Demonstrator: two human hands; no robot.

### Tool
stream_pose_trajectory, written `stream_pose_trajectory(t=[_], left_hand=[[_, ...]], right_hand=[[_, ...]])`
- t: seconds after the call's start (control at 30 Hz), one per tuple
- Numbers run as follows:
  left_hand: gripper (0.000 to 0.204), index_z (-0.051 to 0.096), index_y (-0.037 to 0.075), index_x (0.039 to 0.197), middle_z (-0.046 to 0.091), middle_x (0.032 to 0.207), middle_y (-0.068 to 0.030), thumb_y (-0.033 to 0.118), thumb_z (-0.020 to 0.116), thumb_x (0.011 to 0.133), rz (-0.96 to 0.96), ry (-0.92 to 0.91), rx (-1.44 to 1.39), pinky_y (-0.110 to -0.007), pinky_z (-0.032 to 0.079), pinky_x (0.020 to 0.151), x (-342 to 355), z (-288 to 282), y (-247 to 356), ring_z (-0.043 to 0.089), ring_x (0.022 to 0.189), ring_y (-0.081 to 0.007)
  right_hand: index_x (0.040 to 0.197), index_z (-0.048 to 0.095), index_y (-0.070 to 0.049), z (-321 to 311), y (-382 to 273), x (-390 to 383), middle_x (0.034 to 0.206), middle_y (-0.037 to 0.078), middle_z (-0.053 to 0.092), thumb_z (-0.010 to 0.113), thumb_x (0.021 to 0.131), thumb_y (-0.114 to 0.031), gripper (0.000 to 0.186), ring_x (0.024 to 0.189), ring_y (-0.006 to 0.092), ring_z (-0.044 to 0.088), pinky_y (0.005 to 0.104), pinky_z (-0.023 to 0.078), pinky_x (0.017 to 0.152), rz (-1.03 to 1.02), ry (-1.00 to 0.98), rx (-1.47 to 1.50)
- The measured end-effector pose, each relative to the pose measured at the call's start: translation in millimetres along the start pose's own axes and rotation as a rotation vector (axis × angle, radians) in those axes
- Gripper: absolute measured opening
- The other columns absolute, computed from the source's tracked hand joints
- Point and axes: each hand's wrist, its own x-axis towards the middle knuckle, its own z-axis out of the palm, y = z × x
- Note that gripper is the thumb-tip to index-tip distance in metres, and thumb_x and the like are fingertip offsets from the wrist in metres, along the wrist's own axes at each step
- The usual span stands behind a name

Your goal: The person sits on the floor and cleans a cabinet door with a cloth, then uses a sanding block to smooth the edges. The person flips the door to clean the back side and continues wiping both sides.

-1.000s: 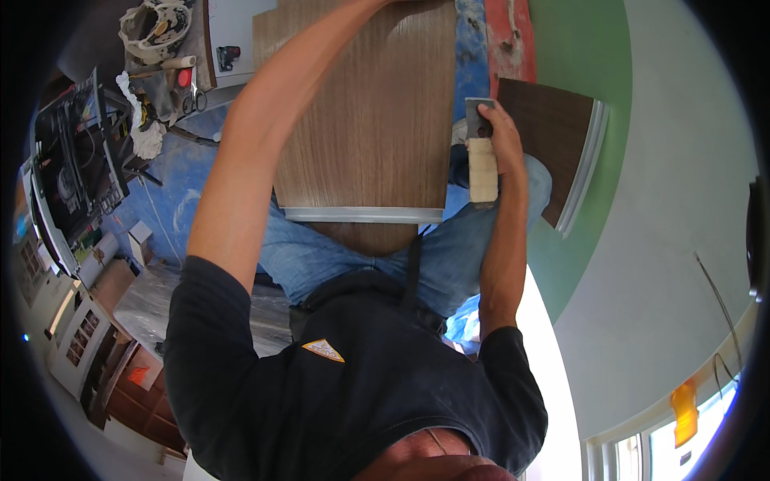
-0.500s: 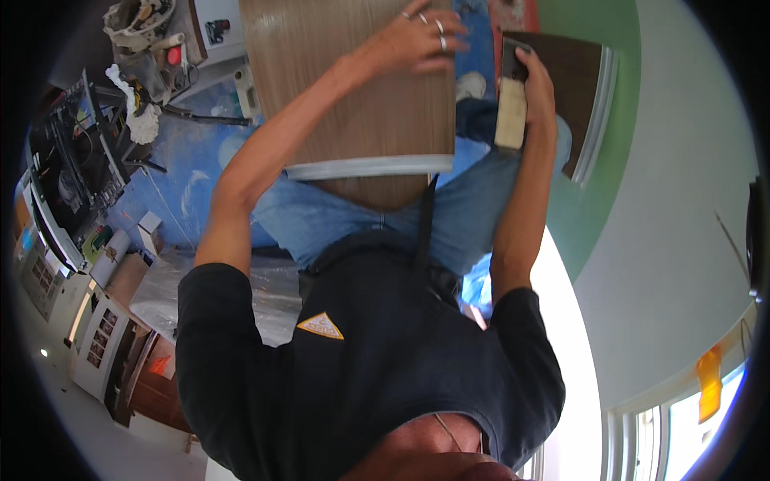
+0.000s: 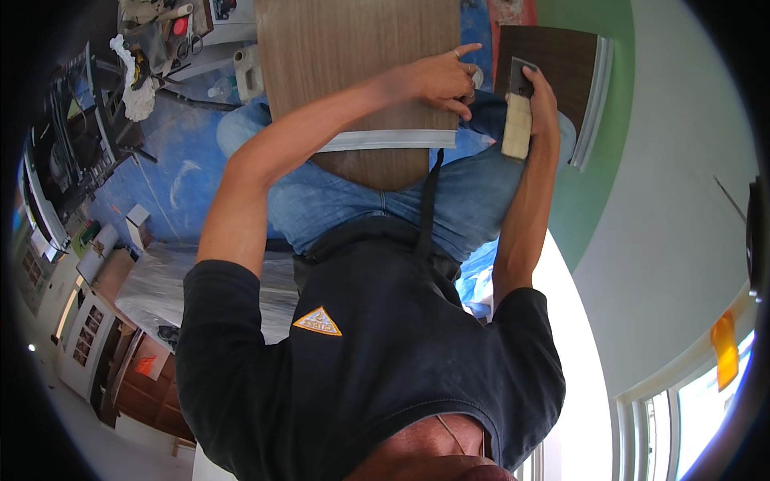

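Observation:
A wood-grain board (image 3: 337, 44) with a pale edge strip (image 3: 385, 139) lies in front of me, over my jeans-clad legs. My left hand (image 3: 449, 80) hovers over or rests on its right part, fingers apart and rings visible; I cannot tell if it touches. Right of the board, my right hand (image 3: 541, 100) grips a light wooden block (image 3: 516, 126) with a dark metal plate (image 3: 520, 76) at its top, held above my right knee. Behind that hand is a darker brown board (image 3: 576, 76) with a similar pale strip.
At left are a cluttered surface with scissors (image 3: 186, 44), a white jug (image 3: 249, 76), a crumpled white cloth (image 3: 138, 88) and a black metal frame (image 3: 68, 136). A plastic-wrapped stack (image 3: 200, 284) lies behind me on the left. A green and white wall (image 3: 666, 160) bounds the right.
My left hand has come down from the board's far edge toward its lower right, fingers spreading. My right hand, still holding the block, has moved upward and rightward in the view.

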Motion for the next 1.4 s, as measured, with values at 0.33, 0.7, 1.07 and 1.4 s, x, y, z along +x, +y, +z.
stream_pose_trajectory(t=[0.33, 0.7, 1.07, 1.4], left_hand=[[0.027, 0.073, 0.015, 0.111, 0.069, 0.113, -0.0008, 0.036, 0.067, 0.096, -0.041, 0.471, 0.141, -0.051, 0.029, 0.124, -39.9, 31.2, 1.1, 0.063, 0.115, -0.0202], [0.038, 0.075, 0.008, 0.090, 0.071, 0.086, -0.0074, 0.043, 0.063, 0.098, -0.386, 0.220, -0.299, -0.053, 0.034, 0.114, -25.3, 27.3, 49.5, 0.067, 0.098, -0.0274], [0.034, 0.072, 0.017, 0.121, 0.068, 0.121, -0.0042, 0.012, 0.069, 0.088, -0.223, 0.518, 0.070, -0.044, 0.045, 0.108, -56.0, 41.7, 38.2, 0.062, 0.117, -0.0255], [0.063, 0.062, 0.026, 0.138, 0.061, 0.132, 0.0000, 0.014, 0.076, 0.078, -0.030, 0.340, 0.131, -0.045, 0.036, 0.122, -79.8, 63.3, 44.9, 0.055, 0.128, -0.0198]], right_hand=[[0.110, 0.063, -0.008, 28.1, 72.0, -79.0, 0.090, -0.002, 0.058, 0.058, 0.100, -0.029, 0.025, 0.084, 0.0080, 0.054, 0.0259, 0.047, 0.077, 0.143, -0.214, -0.309], [0.115, 0.064, -0.009, 28.3, 56.2, -89.4, 0.089, -0.001, 0.062, 0.056, 0.102, -0.026, 0.023, 0.068, 0.0076, 0.059, 0.0256, 0.053, 0.057, 0.091, -0.202, -0.068], [0.125, 0.060, 0.000, 25.4, 78.9, -74.6, 0.097, 0.001, 0.059, 0.056, 0.100, -0.030, 0.039, 0.085, 0.0111, 0.054, 0.0276, 0.049, 0.079, 0.142, -0.243, -0.320], [0.117, 0.060, -0.004, 28.2, 78.3, -63.0, 0.094, 0.001, 0.058, 0.053, 0.101, -0.027, 0.029, 0.081, 0.0111, 0.056, 0.0275, 0.051, 0.070, 0.212, -0.289, -0.276]])
